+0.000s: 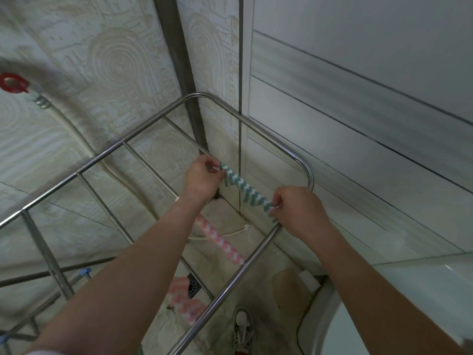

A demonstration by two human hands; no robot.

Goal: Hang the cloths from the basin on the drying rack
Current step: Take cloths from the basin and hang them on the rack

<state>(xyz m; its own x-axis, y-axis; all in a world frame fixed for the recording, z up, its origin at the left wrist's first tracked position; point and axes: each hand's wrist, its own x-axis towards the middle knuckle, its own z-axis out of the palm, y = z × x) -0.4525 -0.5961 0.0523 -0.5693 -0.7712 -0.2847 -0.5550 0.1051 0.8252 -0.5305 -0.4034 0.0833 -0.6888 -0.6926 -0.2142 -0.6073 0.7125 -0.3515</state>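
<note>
Both hands pinch the green cloth [240, 187] by its ends, fingers curled tight on the fabric: the left hand [202, 175] over the middle of the rack [256, 254], the right hand [299, 208] just above the rack's right rail. This keeps the cloth stretched along the rack's far rung, likely so it drapes without bunching; whether it touches yet I cannot tell. A pink cloth [222, 243] already hangs on the rack's next rung nearer the person.

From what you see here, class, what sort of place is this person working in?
Probably a bathroom or laundry corner: tiled walls, a floor drain, and a steel drying rack with a green-striped cloth held over it.
</note>
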